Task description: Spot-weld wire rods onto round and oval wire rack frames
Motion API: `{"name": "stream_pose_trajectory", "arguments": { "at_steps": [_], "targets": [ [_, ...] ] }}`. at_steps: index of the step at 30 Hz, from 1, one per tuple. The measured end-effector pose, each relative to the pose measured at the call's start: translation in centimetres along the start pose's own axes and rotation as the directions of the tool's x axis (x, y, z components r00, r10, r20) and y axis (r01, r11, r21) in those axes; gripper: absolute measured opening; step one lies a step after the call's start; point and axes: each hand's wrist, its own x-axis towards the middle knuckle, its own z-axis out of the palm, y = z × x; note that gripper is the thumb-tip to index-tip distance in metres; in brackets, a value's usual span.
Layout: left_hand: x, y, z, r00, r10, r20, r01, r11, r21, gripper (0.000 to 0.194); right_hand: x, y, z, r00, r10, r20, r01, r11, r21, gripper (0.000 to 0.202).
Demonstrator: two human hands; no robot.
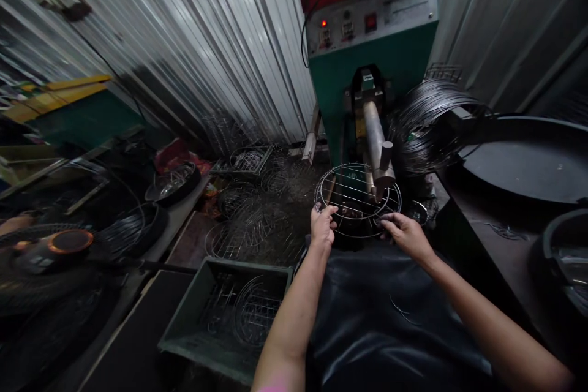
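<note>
Corrugated wall (257, 43) | our left hand (324, 226) pinches round wire rack (351, 188); right hand (404, 234) grasp unclear | likely light, stiff: hold rim (358, 218)

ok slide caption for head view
Bare left hand grips round silver wire rack, bare right hand at its edge; green machine ahead.

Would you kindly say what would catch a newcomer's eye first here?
Probably the round wire rack, gripped by the left hand with the right hand at its edge, near the metal arm. Next may come the wire coil right of that arm, and the red light on the panel above.
</note>
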Motion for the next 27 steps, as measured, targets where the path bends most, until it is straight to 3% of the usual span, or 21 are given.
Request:
{"name": "stream_pose_trajectory", "arguments": {
  "at_steps": [8, 20, 27],
  "targets": [
    [0.0, -1.3, 0.1, 1.000, 0.001, -0.008, -0.001, 1.000, -0.014, 0.046, 0.3, -0.2, -0.4, 0.999, 0.031, 0.033, -0.036, 0.988, 0.152, 0.037],
    [0.2, -0.9, 0.4, 0.999, 0.038, 0.000, -0.038, 0.999, -0.029, 0.049, 0.7, -0.1, -0.5, 0.998, 0.009, 0.054, -0.018, 0.984, 0.179, 0.039],
    [1.1, -1.0, 1.1, 0.999, -0.035, -0.011, 0.035, 0.999, -0.018, 0.046, 1.6, -0.5, -0.9, 0.999, 0.009, 0.051, -0.017, 0.988, 0.154, 0.032]
  ]
}}
